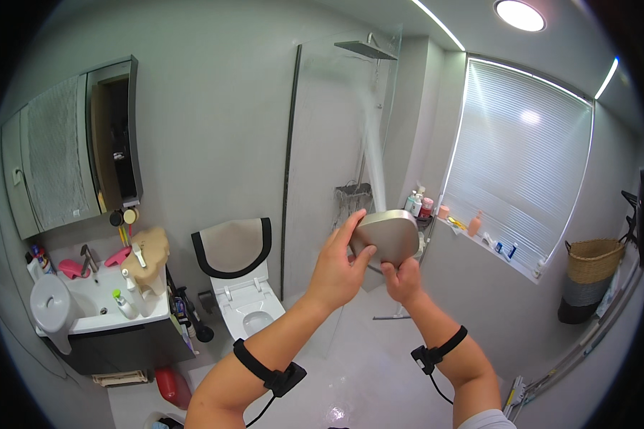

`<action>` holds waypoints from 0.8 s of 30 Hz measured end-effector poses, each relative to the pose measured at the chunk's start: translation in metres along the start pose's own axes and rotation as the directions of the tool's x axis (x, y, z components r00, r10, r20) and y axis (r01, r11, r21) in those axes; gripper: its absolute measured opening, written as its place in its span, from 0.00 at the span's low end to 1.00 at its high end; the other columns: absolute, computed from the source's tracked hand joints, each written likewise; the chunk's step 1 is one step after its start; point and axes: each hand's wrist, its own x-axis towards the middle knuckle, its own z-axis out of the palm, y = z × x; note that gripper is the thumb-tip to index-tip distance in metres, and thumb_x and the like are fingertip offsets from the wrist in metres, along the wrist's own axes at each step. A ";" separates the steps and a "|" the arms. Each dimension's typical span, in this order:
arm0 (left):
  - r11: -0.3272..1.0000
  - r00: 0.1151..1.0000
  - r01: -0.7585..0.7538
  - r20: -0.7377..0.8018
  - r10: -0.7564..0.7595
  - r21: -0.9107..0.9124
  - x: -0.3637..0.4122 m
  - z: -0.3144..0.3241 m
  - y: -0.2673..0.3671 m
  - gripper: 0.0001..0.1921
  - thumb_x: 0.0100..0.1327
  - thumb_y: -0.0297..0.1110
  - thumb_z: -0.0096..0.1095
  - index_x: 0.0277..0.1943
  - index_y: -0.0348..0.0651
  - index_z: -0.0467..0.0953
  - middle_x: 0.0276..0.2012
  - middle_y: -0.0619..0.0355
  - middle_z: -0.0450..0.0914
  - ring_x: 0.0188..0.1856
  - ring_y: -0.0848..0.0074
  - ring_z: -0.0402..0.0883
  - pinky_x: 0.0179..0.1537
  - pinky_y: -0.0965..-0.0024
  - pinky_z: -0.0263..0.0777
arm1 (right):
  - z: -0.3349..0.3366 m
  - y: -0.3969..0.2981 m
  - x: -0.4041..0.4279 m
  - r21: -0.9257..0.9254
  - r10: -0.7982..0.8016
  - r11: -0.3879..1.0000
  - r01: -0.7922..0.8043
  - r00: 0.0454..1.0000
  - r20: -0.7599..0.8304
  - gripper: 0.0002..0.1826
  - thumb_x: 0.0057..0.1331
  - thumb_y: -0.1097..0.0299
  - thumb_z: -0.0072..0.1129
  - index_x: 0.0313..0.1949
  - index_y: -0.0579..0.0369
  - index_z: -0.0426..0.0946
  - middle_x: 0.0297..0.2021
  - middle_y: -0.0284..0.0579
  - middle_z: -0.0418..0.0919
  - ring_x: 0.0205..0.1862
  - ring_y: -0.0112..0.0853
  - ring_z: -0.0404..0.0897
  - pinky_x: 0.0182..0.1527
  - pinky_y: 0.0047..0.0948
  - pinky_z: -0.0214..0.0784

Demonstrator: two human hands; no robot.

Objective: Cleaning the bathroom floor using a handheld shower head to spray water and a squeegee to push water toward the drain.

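My left hand grips the left side of a brushed-metal, rounded-square piece that looks like a shower head. At its lower edge, my right hand holds the same piece, thumb up. A pale streak of water spray rises above it towards the upper wall of the shower area; the outlet side is hidden from me. Behind the hands stands a glass shower screen, with water marks on it. A dark wall shelf with water running off it lies beyond the glass.
A white toilet with its lid up is left of centre. Farther left, a washbasin carries bottles. A squeegee rests on the wet floor. Toiletries line the window ledge; a woven basket hangs at right.
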 end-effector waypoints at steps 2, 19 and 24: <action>0.993 1.000 0.005 -0.025 -0.002 0.117 -0.009 -0.001 -0.032 0.30 0.67 0.27 0.63 0.70 0.41 0.62 0.58 0.50 0.75 0.60 0.67 0.75 0.58 0.64 0.73 | 0.008 0.002 -0.018 -0.057 0.235 0.972 -0.229 0.961 0.144 0.21 0.67 0.53 0.61 0.41 0.62 0.77 0.27 0.58 0.80 0.32 0.54 0.81 0.36 0.44 0.71; 0.965 0.962 -0.262 -0.072 0.263 0.028 0.025 0.008 0.060 0.28 0.69 0.22 0.58 0.70 0.45 0.63 0.62 0.49 0.70 0.63 0.62 0.72 0.59 0.61 0.78 | -0.044 -0.013 0.079 -0.032 -0.365 0.931 0.364 0.931 -0.027 0.20 0.66 0.51 0.63 0.40 0.58 0.80 0.37 0.52 0.82 0.39 0.50 0.82 0.44 0.41 0.73; 0.953 0.955 -0.295 -0.020 0.297 0.070 0.036 0.010 0.070 0.28 0.68 0.21 0.58 0.70 0.45 0.63 0.61 0.49 0.70 0.63 0.62 0.72 0.59 0.60 0.78 | -0.042 -0.010 0.082 -0.036 -0.319 0.948 0.318 0.938 -0.137 0.20 0.66 0.50 0.63 0.40 0.58 0.80 0.37 0.51 0.82 0.39 0.48 0.81 0.43 0.40 0.73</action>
